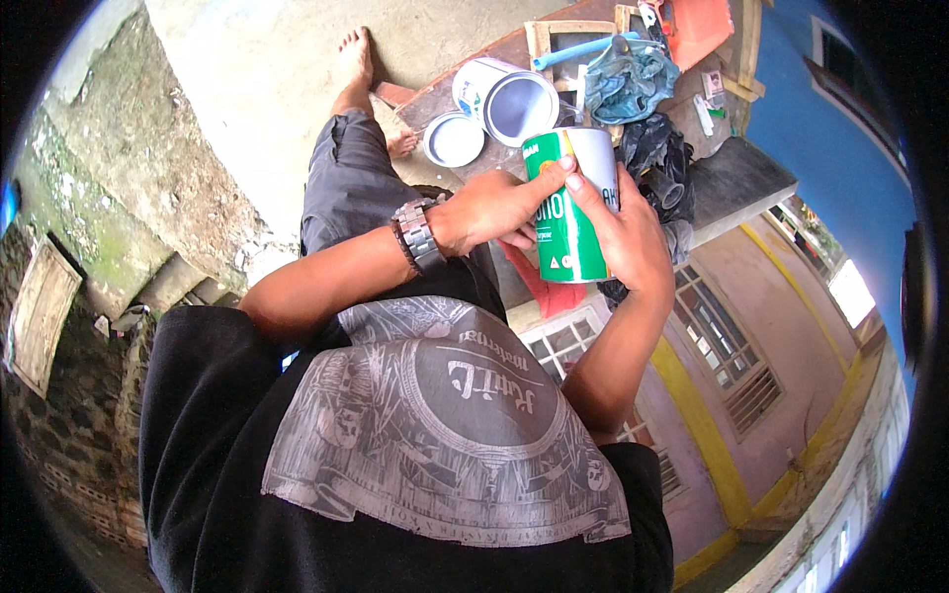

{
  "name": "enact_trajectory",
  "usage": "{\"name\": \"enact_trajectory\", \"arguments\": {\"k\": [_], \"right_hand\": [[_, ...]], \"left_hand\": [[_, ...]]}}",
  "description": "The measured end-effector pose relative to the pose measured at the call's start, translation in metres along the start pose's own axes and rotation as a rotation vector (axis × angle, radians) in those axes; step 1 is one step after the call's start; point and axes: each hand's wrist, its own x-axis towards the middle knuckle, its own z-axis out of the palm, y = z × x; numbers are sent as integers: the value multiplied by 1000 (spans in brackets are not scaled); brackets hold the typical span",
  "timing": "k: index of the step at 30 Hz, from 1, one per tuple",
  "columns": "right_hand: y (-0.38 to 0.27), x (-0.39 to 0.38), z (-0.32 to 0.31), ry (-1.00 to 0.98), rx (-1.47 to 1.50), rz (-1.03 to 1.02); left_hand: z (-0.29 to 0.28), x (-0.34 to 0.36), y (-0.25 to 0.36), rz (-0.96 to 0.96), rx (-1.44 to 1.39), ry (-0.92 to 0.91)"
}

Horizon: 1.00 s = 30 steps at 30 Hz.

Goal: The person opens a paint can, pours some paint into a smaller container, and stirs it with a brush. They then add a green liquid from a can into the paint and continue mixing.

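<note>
Both hands hold the green and white can [571, 203] up over the lap, right hand [625, 232] wrapped around it, left hand [491, 210] closing its grip near the top.

Green-and-white can [571, 203], white paint tin [504, 99], red cloth [542, 287].

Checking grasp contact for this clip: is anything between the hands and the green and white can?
Nothing visible. Both the left hand and the right hand grip the green and white can directly, bare fingers on its wall, held above the wooden bench.
</note>
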Motion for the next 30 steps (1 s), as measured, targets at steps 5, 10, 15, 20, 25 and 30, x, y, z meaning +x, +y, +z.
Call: {"name": "enact_trajectory", "arguments": {"k": [5,10,15,20,25,30], "right_hand": [[2,2,6,-42,-1,23],[9,4,14,96,8,-69],[1,-2,3,-22,47,30],[9,-1,11,-47,78,8],[16,-6,19,8,178,-85],[21,-12,17,45,236,-85]], "left_hand": [[0,-15,6,-54,-20,18],[-5,-11,1,-33,-23,15],[-1,-11,3,-15,-6,15],[1,-19,1,-64,-29,31],[-1,-22,2,-73,52,48],[5,-22,2,-65,135,87]]}}
